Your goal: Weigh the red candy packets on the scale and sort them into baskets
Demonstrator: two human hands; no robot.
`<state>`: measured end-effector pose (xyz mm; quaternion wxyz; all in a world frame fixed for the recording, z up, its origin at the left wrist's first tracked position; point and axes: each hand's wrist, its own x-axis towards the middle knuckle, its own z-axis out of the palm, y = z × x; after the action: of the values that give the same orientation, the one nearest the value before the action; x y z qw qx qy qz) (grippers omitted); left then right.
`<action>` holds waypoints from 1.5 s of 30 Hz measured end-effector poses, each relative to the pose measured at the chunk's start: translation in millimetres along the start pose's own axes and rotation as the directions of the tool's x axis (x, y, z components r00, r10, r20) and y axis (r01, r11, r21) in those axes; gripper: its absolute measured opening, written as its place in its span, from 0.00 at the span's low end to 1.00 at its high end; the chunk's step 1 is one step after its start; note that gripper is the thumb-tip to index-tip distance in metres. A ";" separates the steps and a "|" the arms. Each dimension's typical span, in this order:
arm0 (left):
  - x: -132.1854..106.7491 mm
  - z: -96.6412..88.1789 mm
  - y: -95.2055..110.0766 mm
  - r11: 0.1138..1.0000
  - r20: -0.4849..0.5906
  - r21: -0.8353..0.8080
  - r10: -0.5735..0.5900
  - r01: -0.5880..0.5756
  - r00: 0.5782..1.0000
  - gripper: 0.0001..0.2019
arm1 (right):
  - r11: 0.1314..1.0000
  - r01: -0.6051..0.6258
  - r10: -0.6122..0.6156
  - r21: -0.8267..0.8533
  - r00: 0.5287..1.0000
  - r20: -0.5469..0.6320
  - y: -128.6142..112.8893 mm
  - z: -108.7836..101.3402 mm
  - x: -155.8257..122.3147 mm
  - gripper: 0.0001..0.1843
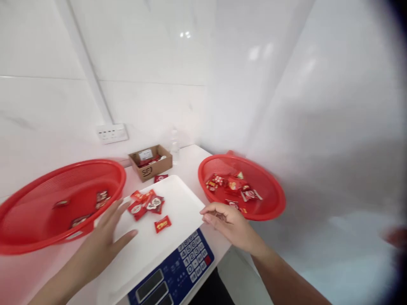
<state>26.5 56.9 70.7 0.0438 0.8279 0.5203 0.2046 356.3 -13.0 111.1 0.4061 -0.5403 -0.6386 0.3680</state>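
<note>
A white scale (pixel 178 199) with a blue keypad (pixel 190 258) sits in front of me. Several red candy packets (pixel 148 203) lie on its platform, and one packet (pixel 162 223) lies apart nearer me. My left hand (pixel 106 237) rests open over the platform's left side, fingers stretched toward the packets without touching them. My right hand (pixel 227 222) hovers at the platform's right edge, fingers loosely curled, nothing visible in them.
A big red basket (pixel 38 237) on the left holds a few packets. A second red basket (pixel 270 199) on the right holds several more. A small cardboard box (pixel 151 163) and a wall socket (pixel 112 133) are behind the scale. White tiled walls enclose the corner.
</note>
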 end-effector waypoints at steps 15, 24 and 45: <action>29.5 -3.8 29.6 0.987 0.395 -0.154 0.026 0.038 0.918 0.18 | 0.793 0.490 -0.229 -0.363 0.791 0.567 3.9 66.2 112.7 0.27; 38.7 0.0 39.8 0.992 0.255 -0.126 0.018 0.015 0.967 0.30 | 0.860 0.374 -0.250 -0.347 0.902 0.351 10.9 59.4 124.7 0.16; 58.1 -6.4 39.9 0.985 0.279 -0.114 -0.093 0.129 0.956 0.15 | 0.856 0.314 -0.167 -0.410 0.919 0.357 11.9 51.2 133.3 0.17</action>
<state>79.4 88.9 105.0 0.1808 0.8130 0.5404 0.1198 302.5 119.0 96.0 0.2051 -0.4712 -0.8259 0.2321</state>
